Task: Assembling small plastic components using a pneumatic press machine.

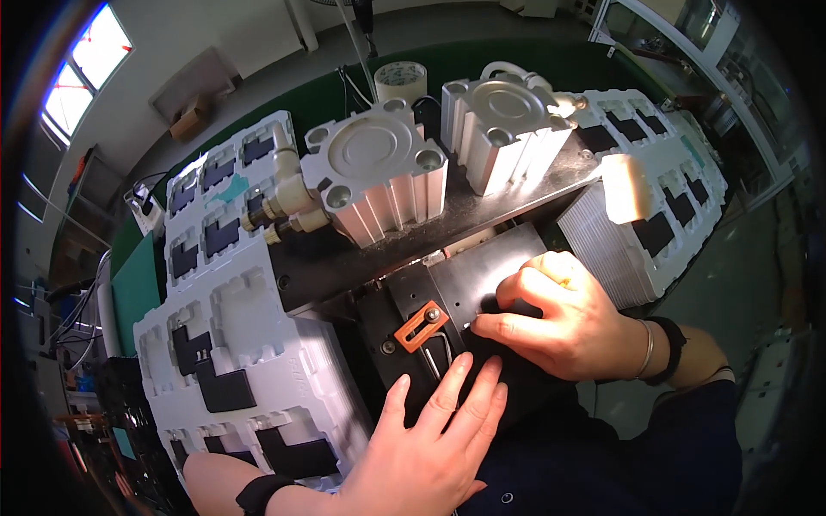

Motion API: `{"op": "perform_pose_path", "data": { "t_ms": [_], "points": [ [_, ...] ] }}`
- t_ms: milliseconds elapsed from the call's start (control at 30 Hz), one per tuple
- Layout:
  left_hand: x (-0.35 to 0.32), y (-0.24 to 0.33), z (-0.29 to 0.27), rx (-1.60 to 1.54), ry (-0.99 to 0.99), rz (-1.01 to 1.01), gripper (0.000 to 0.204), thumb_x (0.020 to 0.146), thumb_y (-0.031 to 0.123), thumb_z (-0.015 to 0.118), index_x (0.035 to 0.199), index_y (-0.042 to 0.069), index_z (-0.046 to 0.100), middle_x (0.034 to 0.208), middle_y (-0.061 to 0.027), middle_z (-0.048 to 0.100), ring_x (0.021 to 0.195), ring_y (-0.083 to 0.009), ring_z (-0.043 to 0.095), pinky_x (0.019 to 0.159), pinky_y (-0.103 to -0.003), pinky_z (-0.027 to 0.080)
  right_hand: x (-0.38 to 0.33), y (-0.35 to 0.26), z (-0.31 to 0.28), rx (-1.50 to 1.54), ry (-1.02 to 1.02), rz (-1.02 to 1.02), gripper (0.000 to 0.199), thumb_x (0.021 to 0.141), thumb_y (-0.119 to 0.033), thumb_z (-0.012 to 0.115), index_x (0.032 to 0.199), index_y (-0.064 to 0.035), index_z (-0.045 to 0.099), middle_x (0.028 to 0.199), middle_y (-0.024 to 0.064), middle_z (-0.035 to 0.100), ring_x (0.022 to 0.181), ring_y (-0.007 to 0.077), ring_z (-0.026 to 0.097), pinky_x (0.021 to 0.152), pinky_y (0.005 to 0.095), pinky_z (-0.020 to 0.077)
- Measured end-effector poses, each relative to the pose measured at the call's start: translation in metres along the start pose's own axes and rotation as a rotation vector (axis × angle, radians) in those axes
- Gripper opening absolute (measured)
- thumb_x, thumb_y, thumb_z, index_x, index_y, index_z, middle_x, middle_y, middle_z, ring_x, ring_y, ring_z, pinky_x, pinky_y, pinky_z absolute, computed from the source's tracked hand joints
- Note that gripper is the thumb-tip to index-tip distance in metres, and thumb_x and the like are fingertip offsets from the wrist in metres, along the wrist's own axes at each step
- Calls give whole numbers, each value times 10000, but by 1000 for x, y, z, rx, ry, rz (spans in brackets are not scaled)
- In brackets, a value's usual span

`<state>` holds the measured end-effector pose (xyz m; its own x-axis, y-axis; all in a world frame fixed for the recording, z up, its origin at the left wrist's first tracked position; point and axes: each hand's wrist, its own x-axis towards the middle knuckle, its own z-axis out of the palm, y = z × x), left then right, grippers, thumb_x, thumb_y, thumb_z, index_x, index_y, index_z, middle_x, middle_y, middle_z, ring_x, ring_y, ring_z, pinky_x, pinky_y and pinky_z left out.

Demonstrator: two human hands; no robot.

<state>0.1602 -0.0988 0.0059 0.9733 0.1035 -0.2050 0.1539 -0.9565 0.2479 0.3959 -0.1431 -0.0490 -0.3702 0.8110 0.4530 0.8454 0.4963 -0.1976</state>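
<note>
My left hand (430, 451) lies flat with its fingers apart at the near edge of a dark metal fixture (404, 297). Its fingertips are beside a bent hex key (446, 344), which sits next to an orange slotted clamp (420, 326) fixed by a screw. Over the fixture's right part, my right hand (564, 322) is closed in a pinch, thumb and index fingertips low against the dark plate (490, 262). A tiny pale spot shows at those fingertips. Whatever they hold, if anything, is too small or hidden to make out.
Two silver pneumatic cylinders (370, 159) (503, 120) stand on a black bridge (344, 275) behind the fixture. White trays (297, 353) with black L-shaped pieces (225, 387) are stacked at left; more trays (602, 249) stand at right. A tape roll (401, 80) sits at the back.
</note>
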Motion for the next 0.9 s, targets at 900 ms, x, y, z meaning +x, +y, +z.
{"op": "perform_pose_path", "data": {
  "t_ms": [900],
  "points": [
    [18, -19, -19, 56, -16, -91, 885, 795, 648, 655, 1349, -30, 523, 1487, -219, 420, 1414, -411, 345, 1085, -615, 316, -5, 20, -3, 244, 14, 115, 348, 735, -215, 834, 1038, -70, 741, 1102, 97, 694, 975, 282, 657, 848, 386, 514]
  ]
}}
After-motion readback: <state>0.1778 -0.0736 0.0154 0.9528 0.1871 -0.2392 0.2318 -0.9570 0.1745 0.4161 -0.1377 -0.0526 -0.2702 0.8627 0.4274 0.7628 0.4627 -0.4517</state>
